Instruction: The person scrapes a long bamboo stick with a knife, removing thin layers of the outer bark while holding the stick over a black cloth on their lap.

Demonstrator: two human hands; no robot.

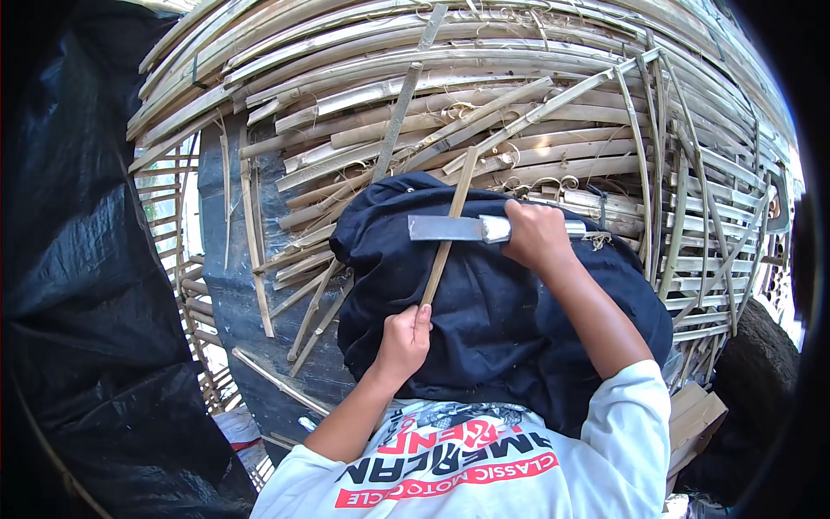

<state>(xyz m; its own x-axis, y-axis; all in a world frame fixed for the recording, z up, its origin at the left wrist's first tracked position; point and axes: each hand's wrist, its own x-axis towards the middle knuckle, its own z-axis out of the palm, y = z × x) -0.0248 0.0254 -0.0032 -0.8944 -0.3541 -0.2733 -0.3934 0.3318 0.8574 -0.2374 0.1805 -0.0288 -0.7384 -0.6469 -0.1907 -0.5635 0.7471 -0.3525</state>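
My left hand (403, 344) is closed round the near end of a narrow bamboo strip (440, 261), which slants up and away over my lap. In my right hand (538, 233) is the pale, wrapped-looking handle of a knife with a broad, straight-ended blade (445, 228). The blade points left and lies across the middle of the strip; whether its edge bites into the bamboo cannot be made out. Dark navy cloth (501, 320) covers my lap beneath both hands.
Many split bamboo lengths (363, 104) lie stacked ahead, with curled shavings (566, 183) among them. Thin bamboo strips (259, 251) rest on a dark sheet at left. A black tarp (86, 259) hangs far left. A slatted bamboo wall (702, 285) and cardboard box (692, 424) stand right.
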